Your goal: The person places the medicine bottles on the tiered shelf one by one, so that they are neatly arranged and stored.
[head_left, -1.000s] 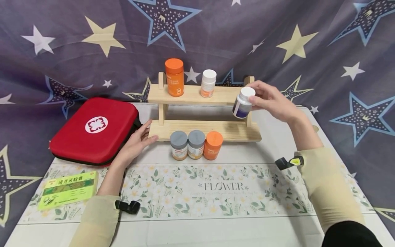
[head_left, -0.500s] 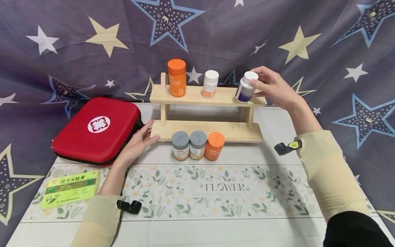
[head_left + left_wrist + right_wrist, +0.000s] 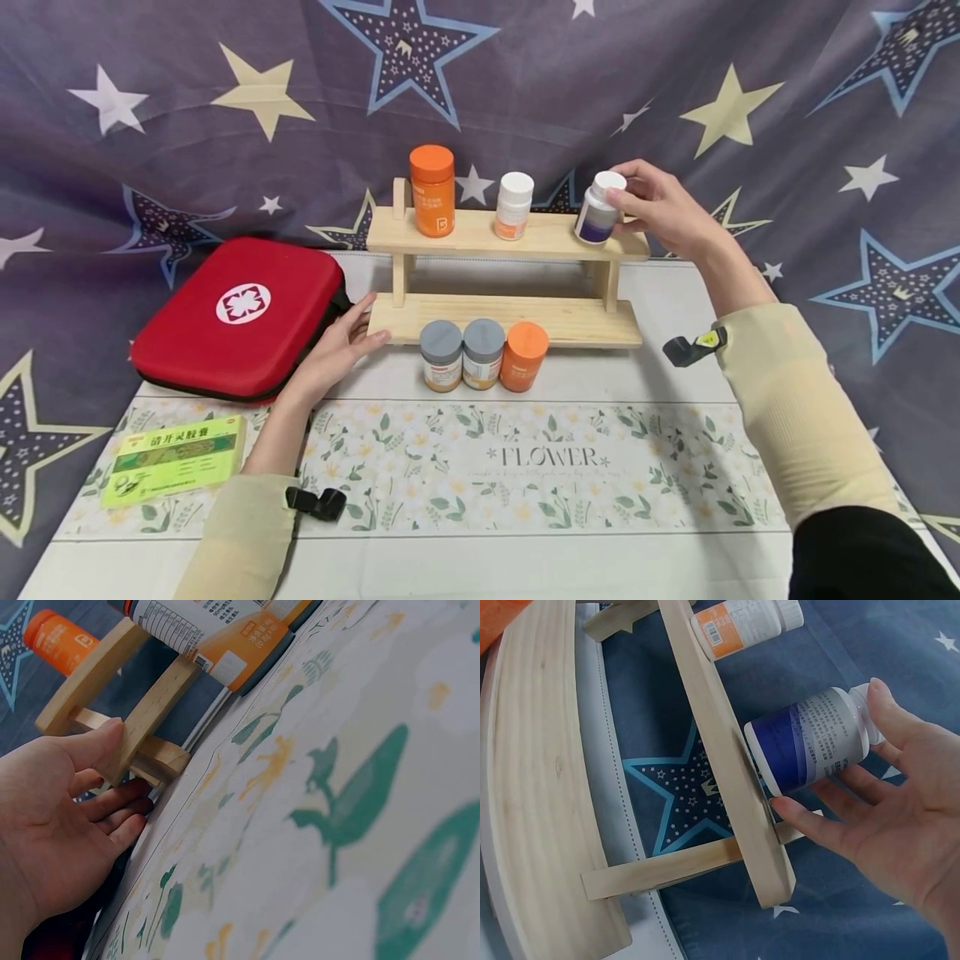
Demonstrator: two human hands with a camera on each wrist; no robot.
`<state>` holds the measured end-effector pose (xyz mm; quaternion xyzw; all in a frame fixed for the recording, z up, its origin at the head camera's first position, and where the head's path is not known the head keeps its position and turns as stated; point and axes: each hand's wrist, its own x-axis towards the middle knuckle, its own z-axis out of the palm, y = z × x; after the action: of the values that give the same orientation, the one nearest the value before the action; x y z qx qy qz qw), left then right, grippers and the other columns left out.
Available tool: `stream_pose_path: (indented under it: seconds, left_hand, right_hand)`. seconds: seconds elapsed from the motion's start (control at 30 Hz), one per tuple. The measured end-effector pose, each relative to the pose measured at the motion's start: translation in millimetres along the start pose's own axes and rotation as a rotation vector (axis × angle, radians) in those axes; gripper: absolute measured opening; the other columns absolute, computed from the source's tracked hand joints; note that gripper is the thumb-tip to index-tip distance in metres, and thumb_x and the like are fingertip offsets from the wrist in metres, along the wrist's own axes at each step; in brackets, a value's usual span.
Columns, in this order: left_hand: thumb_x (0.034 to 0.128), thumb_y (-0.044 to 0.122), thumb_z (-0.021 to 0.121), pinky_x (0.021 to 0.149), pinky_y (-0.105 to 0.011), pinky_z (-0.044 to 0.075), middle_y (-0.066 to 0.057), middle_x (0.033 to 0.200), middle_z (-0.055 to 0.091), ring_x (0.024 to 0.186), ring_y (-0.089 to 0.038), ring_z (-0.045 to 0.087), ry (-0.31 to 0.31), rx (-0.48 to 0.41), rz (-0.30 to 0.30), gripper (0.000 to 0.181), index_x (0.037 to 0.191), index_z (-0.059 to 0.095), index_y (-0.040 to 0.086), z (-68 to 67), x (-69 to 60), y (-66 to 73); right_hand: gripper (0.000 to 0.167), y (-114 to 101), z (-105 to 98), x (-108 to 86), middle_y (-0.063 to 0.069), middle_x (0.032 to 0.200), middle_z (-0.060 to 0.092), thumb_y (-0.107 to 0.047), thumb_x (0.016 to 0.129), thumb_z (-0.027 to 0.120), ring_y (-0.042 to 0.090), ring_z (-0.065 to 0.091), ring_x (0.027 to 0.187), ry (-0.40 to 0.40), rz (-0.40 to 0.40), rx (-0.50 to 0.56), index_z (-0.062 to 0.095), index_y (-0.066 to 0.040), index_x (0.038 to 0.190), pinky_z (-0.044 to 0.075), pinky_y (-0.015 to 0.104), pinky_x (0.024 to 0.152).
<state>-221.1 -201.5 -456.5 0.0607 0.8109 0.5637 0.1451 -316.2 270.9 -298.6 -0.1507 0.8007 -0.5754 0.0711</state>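
Observation:
My right hand (image 3: 663,208) holds a white pill bottle with a purple-blue lower band (image 3: 597,208), thumb by its white cap and fingers along its side. The bottle is at the right end of the upper tier of a wooden two-tier shelf (image 3: 562,321); in the right wrist view its base (image 3: 765,759) meets that plank's edge, slightly tilted. At the shelf's lower left end, my left hand (image 3: 330,354) grips the plank, thumb on top and fingers curled beneath. An orange bottle (image 3: 432,192) and a small white-capped bottle (image 3: 513,207) stand on the upper tier.
Two grey-lidded jars (image 3: 441,357) and an orange jar (image 3: 523,357) stand in a row before the shelf. A red first-aid case (image 3: 240,321) lies at the left, with a yellow-green medicine box (image 3: 174,458) below it. A starry curtain (image 3: 570,92) hangs behind.
My right hand has raised the pill bottle from in front of the upper tier up onto its right end. My left hand keeps its grip on the shelf.

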Motion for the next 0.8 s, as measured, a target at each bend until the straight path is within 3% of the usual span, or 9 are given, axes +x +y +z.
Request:
stream_pose_path:
  seconds: [0.8]
  left_hand:
    - [0.1015, 0.028, 0.067, 0.131, -0.047, 0.022, -0.017, 0.164, 0.037, 0.155, -0.029, 0.032, 0.017, -0.02, 0.011, 0.086, 0.167, 0.012, 0.019, 1.7, 0.7, -1.4]
  right_hand:
    - [0.025, 11.0, -0.9, 1.1, -0.004, 0.114, 0.063, -0.02, 0.104, 0.061, 0.011, 0.061, 0.104, 0.018, -0.003, 0.003, 0.056, -0.016, 0.128, 0.06, 0.023, 0.084]
